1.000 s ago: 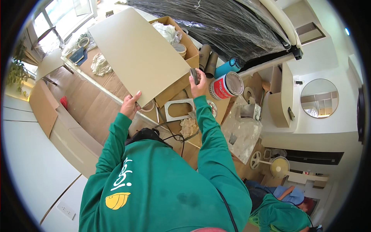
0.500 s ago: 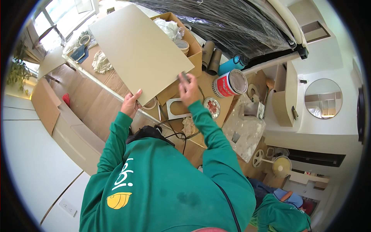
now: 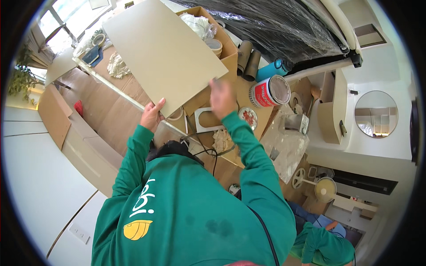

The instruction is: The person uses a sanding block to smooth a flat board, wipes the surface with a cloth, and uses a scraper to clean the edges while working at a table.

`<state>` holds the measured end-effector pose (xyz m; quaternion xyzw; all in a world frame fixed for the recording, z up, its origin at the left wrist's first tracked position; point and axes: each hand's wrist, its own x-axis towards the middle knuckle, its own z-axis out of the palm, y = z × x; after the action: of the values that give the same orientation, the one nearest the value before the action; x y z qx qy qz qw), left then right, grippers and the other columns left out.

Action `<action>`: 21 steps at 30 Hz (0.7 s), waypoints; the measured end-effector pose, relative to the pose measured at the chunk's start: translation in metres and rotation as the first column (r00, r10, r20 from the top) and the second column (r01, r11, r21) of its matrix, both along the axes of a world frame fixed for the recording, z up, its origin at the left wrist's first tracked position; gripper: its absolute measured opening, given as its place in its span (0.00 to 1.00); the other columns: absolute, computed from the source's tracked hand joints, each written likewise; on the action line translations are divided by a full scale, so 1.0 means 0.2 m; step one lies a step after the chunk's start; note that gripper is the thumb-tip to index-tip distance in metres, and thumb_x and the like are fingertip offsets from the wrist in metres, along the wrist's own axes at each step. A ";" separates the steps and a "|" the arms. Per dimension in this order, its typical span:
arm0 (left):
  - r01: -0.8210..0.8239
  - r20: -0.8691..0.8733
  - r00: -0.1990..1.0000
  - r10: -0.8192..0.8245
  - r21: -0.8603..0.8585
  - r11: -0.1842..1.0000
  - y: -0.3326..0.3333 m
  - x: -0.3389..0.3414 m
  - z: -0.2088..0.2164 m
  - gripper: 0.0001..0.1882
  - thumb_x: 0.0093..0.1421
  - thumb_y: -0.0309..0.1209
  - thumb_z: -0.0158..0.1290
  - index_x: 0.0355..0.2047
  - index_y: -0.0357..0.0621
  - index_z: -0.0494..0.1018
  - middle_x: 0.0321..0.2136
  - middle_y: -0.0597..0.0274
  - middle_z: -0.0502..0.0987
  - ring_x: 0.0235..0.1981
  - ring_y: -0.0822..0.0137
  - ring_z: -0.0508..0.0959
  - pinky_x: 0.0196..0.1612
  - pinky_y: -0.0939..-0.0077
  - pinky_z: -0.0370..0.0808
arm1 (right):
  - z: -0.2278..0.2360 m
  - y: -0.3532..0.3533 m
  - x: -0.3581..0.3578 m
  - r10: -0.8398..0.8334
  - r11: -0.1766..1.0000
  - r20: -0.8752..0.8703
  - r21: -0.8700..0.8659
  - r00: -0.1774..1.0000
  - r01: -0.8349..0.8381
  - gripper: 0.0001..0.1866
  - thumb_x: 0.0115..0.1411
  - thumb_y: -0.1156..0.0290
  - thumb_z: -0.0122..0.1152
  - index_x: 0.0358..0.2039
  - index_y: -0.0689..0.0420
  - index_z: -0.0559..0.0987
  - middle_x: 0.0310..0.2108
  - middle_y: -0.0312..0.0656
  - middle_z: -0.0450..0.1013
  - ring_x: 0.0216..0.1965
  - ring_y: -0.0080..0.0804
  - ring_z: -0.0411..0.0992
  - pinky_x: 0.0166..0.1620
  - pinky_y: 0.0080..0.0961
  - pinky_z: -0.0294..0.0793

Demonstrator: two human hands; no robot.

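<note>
A large flat beige panel (image 3: 164,53) lies tilted across the work surface and a cardboard box. My left hand (image 3: 151,115) grips its near corner, with the thumb on top and the fingers under the edge. At the panel's right edge is my right hand (image 3: 223,98), smeared by motion. Its fingers are closed on a small dark grey block, which looks like a sanding block (image 3: 217,83) and is blurred. Just to the right of this hand stand a paint can (image 3: 262,94) with a red and white label and a round dish (image 3: 248,117) holding reddish bits.
Behind the panel, the cardboard box (image 3: 229,62) holds plastic wrap and tape. Two dark tubes (image 3: 248,62) and a blue bottle (image 3: 270,69) stand beyond the paint can. A white frame (image 3: 208,119) and a black cable (image 3: 215,155) lie close by. A co-worker (image 3: 321,244) is at lower right.
My right hand has shifted slightly along the panel's right edge and is now blurred. My left hand keeps its grip on the corner. The whole view has shifted a little.
</note>
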<state>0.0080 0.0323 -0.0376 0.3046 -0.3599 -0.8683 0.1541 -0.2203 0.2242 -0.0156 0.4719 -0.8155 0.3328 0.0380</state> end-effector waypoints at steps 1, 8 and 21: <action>0.000 0.004 1.000 0.000 -0.007 1.000 0.00 0.00 0.00 0.21 0.67 0.37 0.55 0.53 0.35 0.71 0.47 0.57 0.79 0.43 0.66 0.82 0.45 0.69 0.84 | 0.01 0.01 0.03 0.054 0.998 -0.019 0.024 0.998 -0.053 0.27 0.55 0.74 0.58 0.58 0.50 0.78 0.41 0.54 0.66 0.42 0.51 0.68 0.49 0.41 0.71; 0.010 -0.014 1.000 -0.010 -0.006 1.000 0.00 0.00 0.04 0.21 0.67 0.38 0.56 0.53 0.35 0.70 0.47 0.57 0.79 0.43 0.66 0.83 0.45 0.69 0.84 | 0.05 0.01 0.12 0.143 0.988 -0.072 0.074 0.987 -0.137 0.28 0.55 0.73 0.57 0.59 0.50 0.77 0.40 0.53 0.67 0.42 0.51 0.68 0.47 0.41 0.71; 0.024 -0.022 0.999 -0.023 0.014 1.000 0.00 -0.01 0.01 0.24 0.66 0.38 0.56 0.55 0.34 0.68 0.48 0.56 0.78 0.43 0.66 0.82 0.45 0.68 0.84 | 0.09 -0.01 0.04 -0.015 0.995 -0.167 0.098 0.986 0.032 0.29 0.54 0.73 0.59 0.59 0.50 0.77 0.40 0.50 0.68 0.42 0.49 0.68 0.48 0.41 0.70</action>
<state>0.0069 0.0320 -0.0362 0.2920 -0.3554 -0.8759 0.1456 -0.2117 0.2225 0.0033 0.4896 -0.8307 0.2506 0.0862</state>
